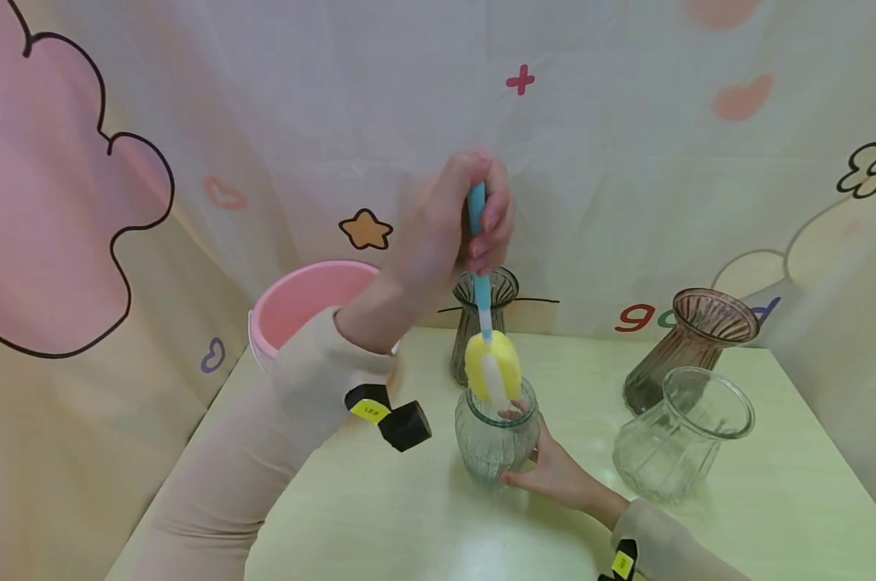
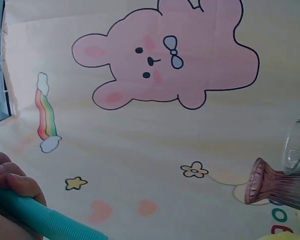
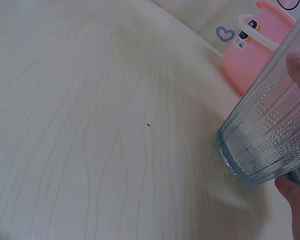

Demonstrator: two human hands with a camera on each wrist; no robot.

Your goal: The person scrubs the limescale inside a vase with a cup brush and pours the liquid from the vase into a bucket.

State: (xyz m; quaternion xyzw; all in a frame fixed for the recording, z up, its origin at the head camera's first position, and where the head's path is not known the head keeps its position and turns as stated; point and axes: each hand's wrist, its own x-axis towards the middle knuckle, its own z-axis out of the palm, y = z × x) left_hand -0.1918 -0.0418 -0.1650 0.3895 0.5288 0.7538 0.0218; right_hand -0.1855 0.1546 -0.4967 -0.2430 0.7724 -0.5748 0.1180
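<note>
In the head view my left hand point(image 1: 474, 218) is raised, its fingers curled round the blue handle point(image 2: 65, 224) of a sponge bottle brush. The brush points down, and its yellow sponge head point(image 1: 509, 361) is at the mouth of a ribbed clear glass vase point(image 1: 485, 444). The sponge's lower end overlaps the rim; how far inside it reaches I cannot tell. My right hand point(image 1: 550, 470) grips this vase low on its right side. In the right wrist view, thumb and fingers lie against the textured glass point(image 3: 265, 132), its base close to the table.
A pink bucket point(image 1: 271, 316) stands at the back left, partly behind my left forearm. Behind the held vase is a dark grey glass vase point(image 1: 463, 347). To the right are a brownish flared vase point(image 1: 670, 355) and a clear glass vase point(image 1: 659, 460), on the pale table point(image 1: 380, 516).
</note>
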